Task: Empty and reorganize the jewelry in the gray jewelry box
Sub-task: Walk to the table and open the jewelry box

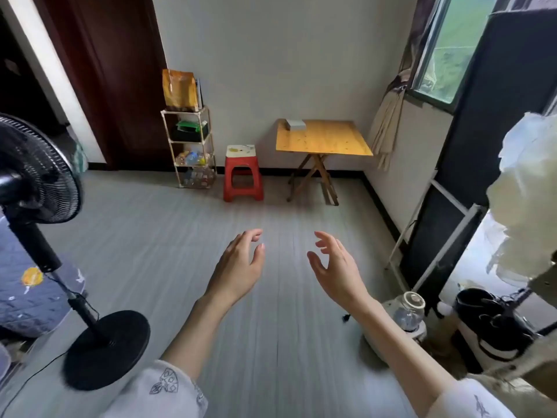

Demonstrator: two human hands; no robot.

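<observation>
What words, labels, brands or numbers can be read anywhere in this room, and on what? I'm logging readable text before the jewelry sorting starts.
No text can be read in this view.
Orange bag on top of the shelf unit: any print is too blurred to read.
Items on the shelves: labels too small to read.
Gray jewelry box on the wooden table: no visible lettering.
Sleeve: drawn shapes only, no words.

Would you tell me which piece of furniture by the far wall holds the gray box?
The wooden folding table; the gray box sits at its back-left corner.
</observation>
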